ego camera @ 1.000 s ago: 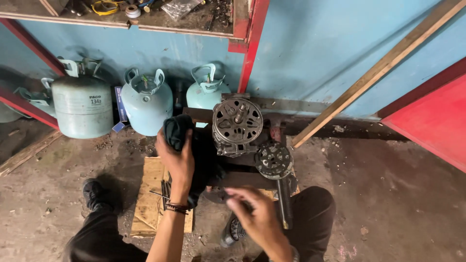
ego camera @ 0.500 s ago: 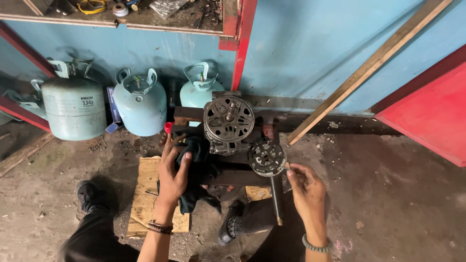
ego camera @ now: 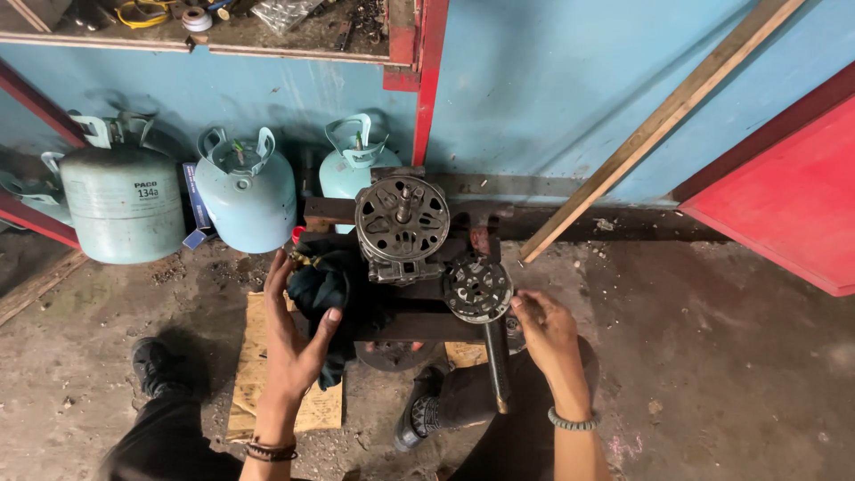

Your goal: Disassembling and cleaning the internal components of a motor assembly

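The left hand (ego camera: 298, 343) clutches a dark rag (ego camera: 325, 285) at nine o'clock of the motor housing (ego camera: 403, 221). The right hand (ego camera: 548, 331), seemingly closed, touches the end cover (ego camera: 478, 289) at four o'clock; jostled, that cover could fall.

Right hand's (ego camera: 545, 331) fingertips behind the round end plate (ego camera: 478, 289); left hand's (ego camera: 295, 331) grip on the dark cloth (ego camera: 328, 283) unclear.

dark cloth (ego camera: 328, 283): crumpled, dark teal-black, draped over the left end of the stand, my left fingers (ego camera: 331, 317) around it | motor (ego camera: 403, 219): round grey metal housing, slotted face up, shaft upright, atop the stand | end cover (ego camera: 478, 289): smaller round disc, just right of motor, by my right fingers (ego camera: 525, 307)
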